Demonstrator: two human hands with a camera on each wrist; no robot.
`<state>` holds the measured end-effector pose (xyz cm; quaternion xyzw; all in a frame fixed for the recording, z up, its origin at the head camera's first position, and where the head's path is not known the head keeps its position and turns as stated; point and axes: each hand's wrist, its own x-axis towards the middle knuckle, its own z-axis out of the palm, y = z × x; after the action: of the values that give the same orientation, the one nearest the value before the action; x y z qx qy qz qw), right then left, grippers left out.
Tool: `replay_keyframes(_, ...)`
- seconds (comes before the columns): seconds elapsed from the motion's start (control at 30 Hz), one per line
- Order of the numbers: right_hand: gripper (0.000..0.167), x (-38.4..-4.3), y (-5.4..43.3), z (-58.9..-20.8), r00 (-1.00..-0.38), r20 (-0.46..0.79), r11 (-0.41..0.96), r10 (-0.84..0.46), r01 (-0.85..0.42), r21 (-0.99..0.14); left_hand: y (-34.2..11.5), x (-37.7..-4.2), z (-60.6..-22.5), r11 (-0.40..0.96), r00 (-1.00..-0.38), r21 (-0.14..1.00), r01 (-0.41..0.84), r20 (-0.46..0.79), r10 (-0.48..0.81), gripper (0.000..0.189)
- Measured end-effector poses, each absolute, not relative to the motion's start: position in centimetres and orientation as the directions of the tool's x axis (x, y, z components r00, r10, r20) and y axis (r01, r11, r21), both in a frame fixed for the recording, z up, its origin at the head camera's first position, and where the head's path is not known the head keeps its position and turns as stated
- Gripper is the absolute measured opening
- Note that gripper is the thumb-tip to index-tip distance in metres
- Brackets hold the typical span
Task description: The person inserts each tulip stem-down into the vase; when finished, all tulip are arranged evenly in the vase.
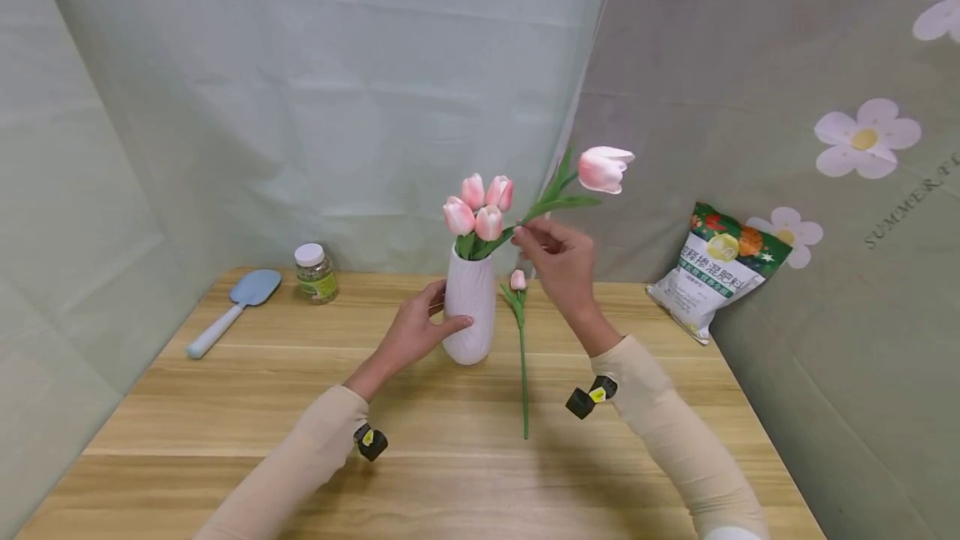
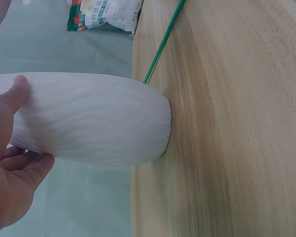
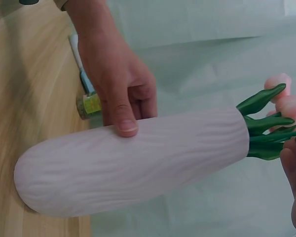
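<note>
— What's being held, and where?
— Left hand [image 1: 418, 327] grips the white vase [image 1: 472, 302] toward the far edge of the table [image 1: 450, 482]; right hand [image 1: 562, 263] pinches a tulip [image 1: 603, 170] by its stem near the vase's mouth.

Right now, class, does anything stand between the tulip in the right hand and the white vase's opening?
Nothing visible blocks it. The right hand pinches the held tulip, whose stem appears to reach the opening of the white vase; four tulips standing there merely crowd it.
</note>
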<state>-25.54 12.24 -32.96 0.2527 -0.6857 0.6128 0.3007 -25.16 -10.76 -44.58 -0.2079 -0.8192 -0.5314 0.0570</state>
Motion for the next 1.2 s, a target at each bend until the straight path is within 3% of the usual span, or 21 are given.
replay_keyframes(0.27, 0.012, -26.1, 11.8, -34.3, -0.731, 0.681, 0.196, -0.038, -0.674, -0.712, -10.7, -25.0, -44.6, 0.349, -0.908, 0.847, 0.400, 0.315, 0.277, 0.073)
replay_keyframes(0.6, 0.016, -26.6, 11.6, -35.1, -0.799, 0.587, 0.387, -0.130, -0.587, -0.712, -10.8, -24.8, -44.4, 0.342, -0.910, 0.853, 0.394, 0.308, 0.279, 0.074)
replay_keyframes(0.9, 0.021, -26.4, 11.8, -34.9, -0.837, 0.527, 0.388, -0.147, -0.539, -0.748, -10.8, -25.0, -44.4, 0.356, -0.912, 0.850, 0.390, 0.301, 0.279, 0.075)
replay_keyframes(1.2, 0.017, -26.2, 11.8, -34.9, -0.816, 0.570, 0.370, -0.099, -0.562, -0.740, -10.7, -25.1, -44.4, 0.362, -0.912, 0.847, 0.389, 0.299, 0.281, 0.075)
